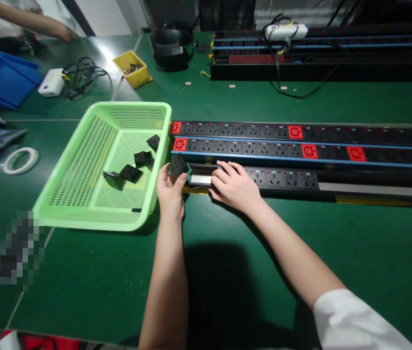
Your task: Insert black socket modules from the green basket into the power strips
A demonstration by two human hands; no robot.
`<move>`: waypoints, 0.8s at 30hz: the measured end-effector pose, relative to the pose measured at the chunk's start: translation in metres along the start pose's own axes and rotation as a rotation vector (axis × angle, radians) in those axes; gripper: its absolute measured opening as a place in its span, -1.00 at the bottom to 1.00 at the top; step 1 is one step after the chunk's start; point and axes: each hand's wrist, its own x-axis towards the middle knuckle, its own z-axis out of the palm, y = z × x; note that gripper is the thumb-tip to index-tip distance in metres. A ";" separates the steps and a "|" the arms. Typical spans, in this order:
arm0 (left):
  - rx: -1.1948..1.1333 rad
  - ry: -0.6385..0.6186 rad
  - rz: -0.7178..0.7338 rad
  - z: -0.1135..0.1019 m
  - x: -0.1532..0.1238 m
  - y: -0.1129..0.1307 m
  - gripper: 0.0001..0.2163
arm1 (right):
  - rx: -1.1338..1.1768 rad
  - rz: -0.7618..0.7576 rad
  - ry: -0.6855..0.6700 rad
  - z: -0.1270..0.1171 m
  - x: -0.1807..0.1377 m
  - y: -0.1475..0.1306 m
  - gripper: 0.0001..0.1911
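Observation:
My left hand (171,192) grips a black socket module (177,166) between thumb and fingers, just above the left end of the nearest power strip. On that strip, my right hand (235,187) rests with its fingers laid over the row of sockets, hiding some of them. A run of black socket modules (288,179) sits in the strip's channel to the right of this hand. Bare metal channel (200,179) shows between my two hands. Left of my left hand stands a green basket (89,221) with several loose black modules (131,172) inside.
Two power strips (242,147) with black and red sockets lie behind the nearest one. More strips (322,72) with cables are at the back. A yellow bin (134,78), blue bins (5,80) and a tape roll (21,160) stand left. Another person's arm (38,22) is at upper left.

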 end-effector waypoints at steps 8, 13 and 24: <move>-0.187 -0.088 -0.283 -0.008 0.009 0.002 -0.50 | -0.005 0.013 -0.016 0.000 0.000 0.000 -0.74; -0.242 -0.039 -0.312 -0.004 0.010 -0.001 -0.66 | -0.003 0.016 -0.040 -0.001 0.001 -0.001 -0.72; -0.168 0.136 -0.269 -0.004 0.013 -0.006 -0.58 | 0.322 0.163 0.031 -0.010 0.002 0.004 -0.49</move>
